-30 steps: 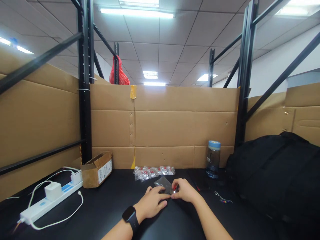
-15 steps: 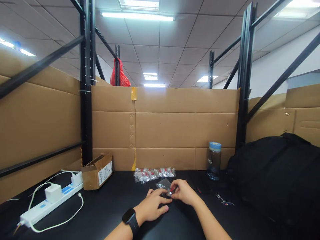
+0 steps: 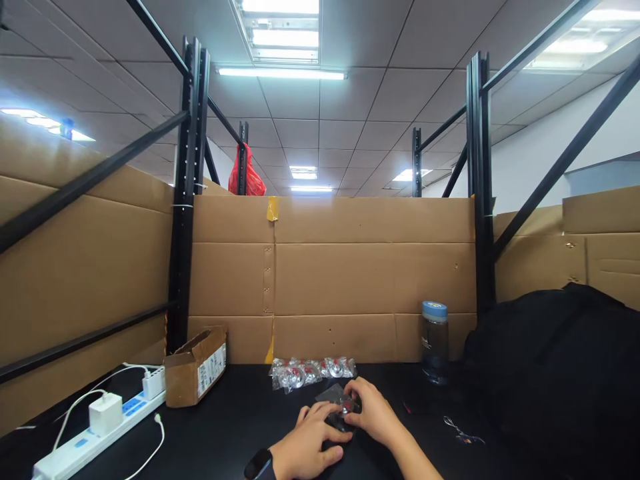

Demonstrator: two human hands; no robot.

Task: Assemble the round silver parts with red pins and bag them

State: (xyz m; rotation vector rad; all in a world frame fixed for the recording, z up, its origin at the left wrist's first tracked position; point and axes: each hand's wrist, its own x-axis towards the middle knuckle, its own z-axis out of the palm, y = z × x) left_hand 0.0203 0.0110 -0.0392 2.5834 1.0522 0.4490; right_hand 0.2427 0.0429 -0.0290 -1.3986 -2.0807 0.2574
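My right hand (image 3: pixel 371 412) has thumb and fingertips closed on a small shiny round part with red on it (image 3: pixel 347 404). Beneath that part lies a clear plastic bag (image 3: pixel 331 393), low on the black tabletop. With fingers stretched out, my left hand (image 3: pixel 314 439) rests against the bag's near side, its fingertips close to the part; a dark watch (image 3: pixel 259 463) is on that wrist. My fingers hide some of the part and the bag. Just behind, several similar silver-and-red parts in clear bags (image 3: pixel 313 372) lie in a row.
At left stand an open cardboard box (image 3: pixel 195 368) and a white power strip (image 3: pixel 100 427) with cables. A blue-lidded bottle (image 3: pixel 435 343), a small bundle of wires (image 3: pixel 463 432) and a large black bag (image 3: pixel 555 380) are at right. Cardboard panels (image 3: pixel 335 273) wall the back.
The view has tilted upward, so everything sits lower in it. The right hand still pinches the shiny part, which now shows more clearly between the fingers. The left hand remains by the bag.
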